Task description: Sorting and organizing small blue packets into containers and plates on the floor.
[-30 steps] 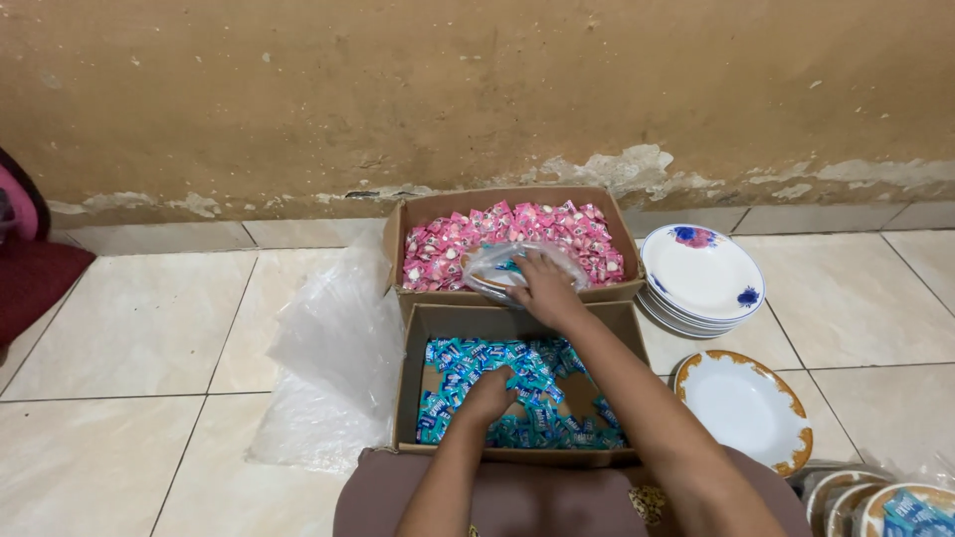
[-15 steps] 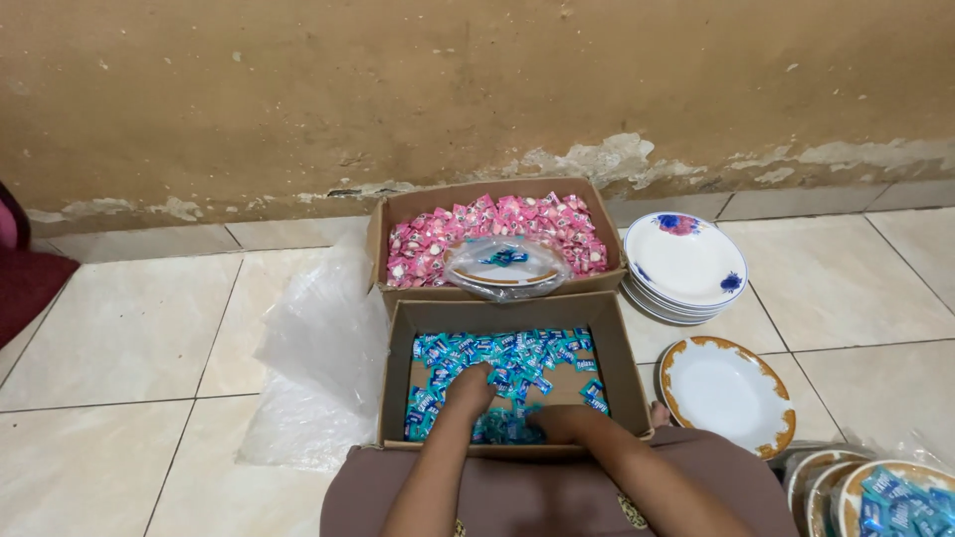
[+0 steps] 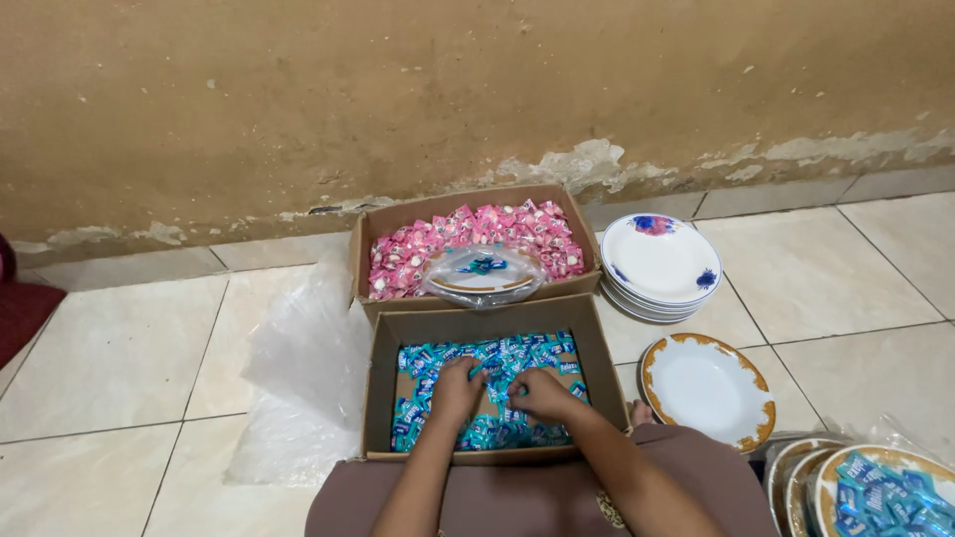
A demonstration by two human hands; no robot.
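Fingers (image 3: 517,383) curled among blue candies (image 3: 497,358)

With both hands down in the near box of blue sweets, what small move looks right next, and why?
Probably close both hands on a handful and lift it clear. The left hand and right hand rest palm-down among the blue sweets in the near cardboard box, fingers curled into the pile; whether either already has a grip on any is hidden. A gold-rimmed plate lies bare to the right.

Blue-wrapped candies (image 3: 497,363), pink-wrapped candies (image 3: 468,234), white plate stack with blue flowers (image 3: 660,261), gold-rimmed white plate (image 3: 708,388)
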